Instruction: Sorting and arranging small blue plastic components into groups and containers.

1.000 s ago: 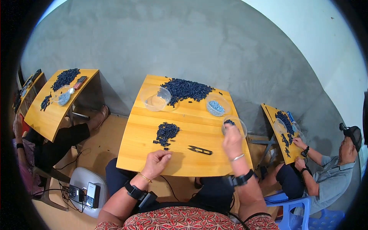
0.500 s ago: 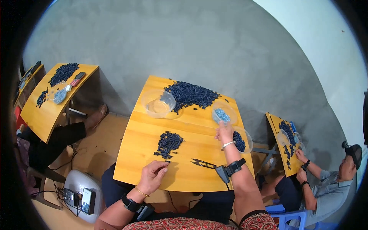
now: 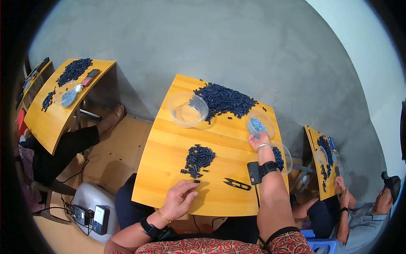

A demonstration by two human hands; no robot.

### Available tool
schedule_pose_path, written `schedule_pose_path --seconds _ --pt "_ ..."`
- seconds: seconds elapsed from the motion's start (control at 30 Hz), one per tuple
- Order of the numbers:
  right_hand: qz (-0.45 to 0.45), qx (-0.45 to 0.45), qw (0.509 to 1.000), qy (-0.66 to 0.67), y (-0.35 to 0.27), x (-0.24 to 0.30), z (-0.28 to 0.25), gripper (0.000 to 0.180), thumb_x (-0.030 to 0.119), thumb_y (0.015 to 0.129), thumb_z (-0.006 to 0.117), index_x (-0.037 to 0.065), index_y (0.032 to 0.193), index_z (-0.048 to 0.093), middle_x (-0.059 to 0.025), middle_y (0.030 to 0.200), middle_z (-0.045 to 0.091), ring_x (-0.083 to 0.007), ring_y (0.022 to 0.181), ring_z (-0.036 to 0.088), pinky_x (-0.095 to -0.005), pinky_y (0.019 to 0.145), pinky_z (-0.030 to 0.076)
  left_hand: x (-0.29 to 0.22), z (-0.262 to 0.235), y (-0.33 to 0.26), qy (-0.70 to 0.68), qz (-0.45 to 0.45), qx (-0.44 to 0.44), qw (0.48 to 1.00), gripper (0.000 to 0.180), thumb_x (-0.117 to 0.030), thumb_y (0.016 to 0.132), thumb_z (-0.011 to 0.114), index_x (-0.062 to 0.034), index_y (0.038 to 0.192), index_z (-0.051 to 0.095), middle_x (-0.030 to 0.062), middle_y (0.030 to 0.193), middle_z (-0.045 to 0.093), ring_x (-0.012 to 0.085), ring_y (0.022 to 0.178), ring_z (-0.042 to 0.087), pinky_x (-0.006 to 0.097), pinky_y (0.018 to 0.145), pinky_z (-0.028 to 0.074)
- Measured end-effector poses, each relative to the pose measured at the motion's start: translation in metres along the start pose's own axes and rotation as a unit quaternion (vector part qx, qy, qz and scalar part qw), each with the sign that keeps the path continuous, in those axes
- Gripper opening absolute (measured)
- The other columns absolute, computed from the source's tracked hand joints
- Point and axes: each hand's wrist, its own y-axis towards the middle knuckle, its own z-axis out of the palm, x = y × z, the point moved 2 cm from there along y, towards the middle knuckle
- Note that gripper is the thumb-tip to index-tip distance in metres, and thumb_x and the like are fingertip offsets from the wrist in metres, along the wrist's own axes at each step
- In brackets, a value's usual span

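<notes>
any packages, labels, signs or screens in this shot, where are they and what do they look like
Phone: on the far-left table beside the dark pile, a flat black slab.
Small devices: on the floor at lower left by the grey case, dark upright boxes, fronts too small to make out.
No packages, labels or signs visible.

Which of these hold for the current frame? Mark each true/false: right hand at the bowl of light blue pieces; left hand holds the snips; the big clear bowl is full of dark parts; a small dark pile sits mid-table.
1. The right hand reaches the small bowl of light blue pieces. True.
2. The left hand holds the snips. False: they lie on the table, apart from both hands.
3. The large clear bowl is full of dark parts. False: it looks empty.
4. A small dark pile lies mid-table. True.
</notes>
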Motion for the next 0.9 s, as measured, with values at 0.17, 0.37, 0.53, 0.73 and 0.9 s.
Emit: schedule_pose_path --seconds 0.17,0.37,0.53,0.73,0.9 --pt "-0.046 0.066 0.996 0.036 -0.012 -0.005 0.002 0.026 0.004 0.080 0.033 0.005 0.105 0.038 -0.0193 0.096 0.046 -0.0256 0.067 0.050 -0.0344 0.052 0.048 0.008 -0.002 0.001 -0.014 0.000 -0.015 1.000 0.032 -0.003 0.075 0.061 -0.0001 0.105 0.054 0.0122 0.097 0.054 0.0204 0.083 0.055 0.027 0.074 0.045" --pt "-0.182 0.063 0.979 -0.073 -0.062 -0.019 0.014 0.051 -0.008 0.073 0.031 0.011 0.120 0.032 -0.0175 0.094 0.052 -0.0257 0.054 0.054 -0.0328 0.040 0.046 -0.008 -0.007 0.020 0.284 0.039 -0.013 0.958 0.083 -0.021 0.064 0.074 0.0083 0.125 0.027 0.0227 0.122 0.036 0.0349 0.116 0.034 0.041 0.099 0.028" --pt "-0.254 0.071 0.961 -0.083 -0.089 -0.039 0.020 0.061 -0.009 0.071 0.034 0.014 0.127 0.025 -0.0173 0.092 0.054 -0.0219 0.046 0.053 -0.0311 0.036 0.044 0.008 -0.004 0.048 0.433 0.008 0.043 0.900 0.107 -0.042 0.060 0.074 0.0117 0.129 0.013 0.0272 0.131 0.025 0.0397 0.123 0.023 0.046 0.103 0.017" --pt "-0.364 0.045 0.924 -0.110 -0.085 -0.057 0.014 0.067 -0.006 0.070 0.038 0.015 0.132 0.020 -0.0195 0.098 0.053 -0.0221 0.044 0.054 -0.0302 0.036 0.045 0.040 -0.008 0.092 0.400 0.081 0.064 0.911 0.097 -0.061 0.075 0.047 0.0154 0.127 0.016 0.0326 0.130 0.025 0.0417 0.123 0.023 0.044 0.103 0.016" --pt "-0.428 0.013 0.886 -0.178 -0.081 -0.062 0.014 0.071 -0.002 0.068 0.042 0.014 0.134 0.020 -0.0230 0.107 0.052 -0.0283 0.054 0.058 -0.0314 0.041 0.049 0.055 -0.006 0.127 0.395 0.052 0.029 0.917 0.085 -0.053 0.083 0.040 0.0145 0.128 0.016 0.0309 0.132 0.023 0.0397 0.125 0.021 0.044 0.104 0.015"
